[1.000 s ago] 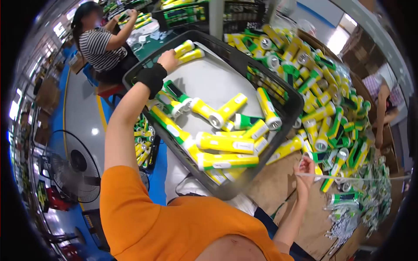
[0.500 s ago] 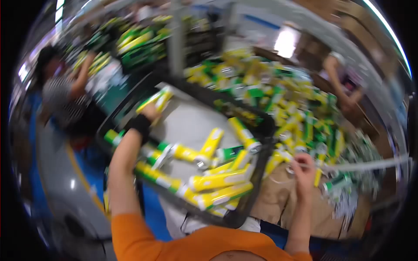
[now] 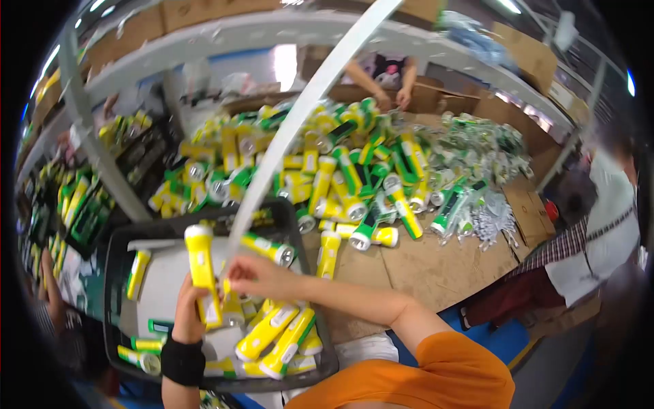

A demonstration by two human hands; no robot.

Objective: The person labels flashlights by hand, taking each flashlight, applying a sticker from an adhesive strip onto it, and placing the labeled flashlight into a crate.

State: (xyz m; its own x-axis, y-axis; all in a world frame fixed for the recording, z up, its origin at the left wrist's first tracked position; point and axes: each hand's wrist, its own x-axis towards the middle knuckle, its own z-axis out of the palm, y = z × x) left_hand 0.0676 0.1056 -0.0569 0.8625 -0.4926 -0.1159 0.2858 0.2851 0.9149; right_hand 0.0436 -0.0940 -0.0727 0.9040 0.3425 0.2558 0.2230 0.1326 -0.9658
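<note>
My left hand (image 3: 185, 310), with a black band at the wrist, is closed round a yellow flashlight (image 3: 201, 262) with a white rim, held upright over the black tray (image 3: 319, 273). Just to its right, my right hand (image 3: 257, 276) has its fingers pinched together. From those fingertips a long white strip (image 3: 293, 129) rises up and to the right across the view, its lower end blurred. More yellow and green flashlights (image 3: 289, 347) lie in the tray around and below both hands, some partly hidden by them.
Behind the tray spreads a large pile of flashlights (image 3: 320, 170) on cardboard (image 3: 368, 273). Plastic-wrapped ones (image 3: 477, 146) lie to the right, beside a bundle of white cords (image 3: 497, 221). A shelf post (image 3: 92, 146) stands left. Co-workers are across the table, at left and at right.
The view has swung right. My left hand has lifted a flashlight upright, and my right hand has come from beside the tray to it, bringing the white strip along.
</note>
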